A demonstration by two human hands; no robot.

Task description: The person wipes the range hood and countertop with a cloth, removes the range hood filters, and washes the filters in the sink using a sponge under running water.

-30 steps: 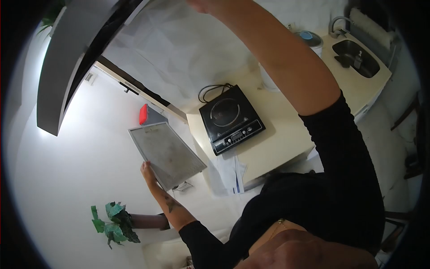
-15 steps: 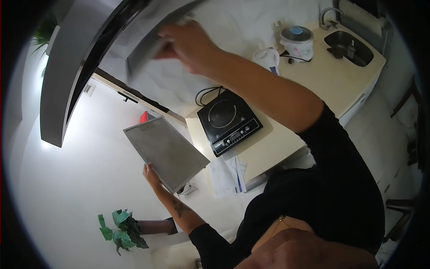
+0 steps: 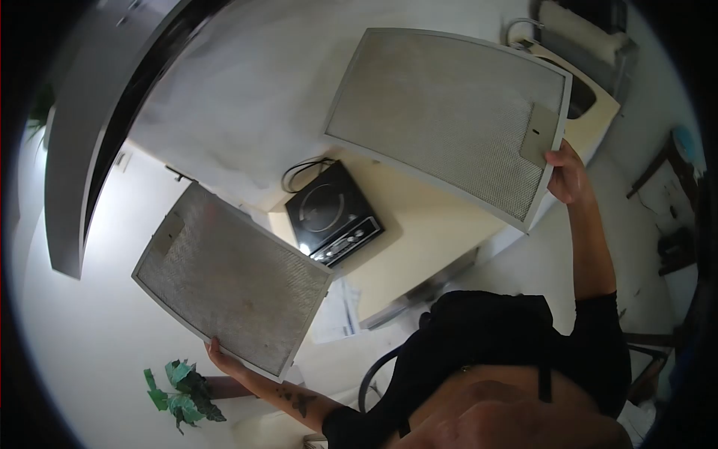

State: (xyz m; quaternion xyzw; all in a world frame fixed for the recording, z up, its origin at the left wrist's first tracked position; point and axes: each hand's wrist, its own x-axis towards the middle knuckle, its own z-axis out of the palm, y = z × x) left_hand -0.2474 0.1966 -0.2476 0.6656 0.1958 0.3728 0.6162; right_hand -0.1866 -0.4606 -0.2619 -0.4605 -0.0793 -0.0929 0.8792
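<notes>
Two flat, framed metal mesh panels are held up in the air. My left hand grips the lower edge of the left mesh panel, which is tilted and has a small plate near its upper left side. At the right, my right hand is closed on the side edge of the right mesh panel, beside its latch plate. This panel hides much of the counter behind it. Between the two panels, a black induction cooker sits on the counter.
A grey range hood curves along the upper left. The cream counter runs toward a sink at the upper right. Papers hang at the counter's end. A leafy plant stands lower left, and a wooden stool at the right.
My right hand has moved from beside the hood to the right, and its panel now shows broadside. The left panel has come closer and lower. The view has shifted.
</notes>
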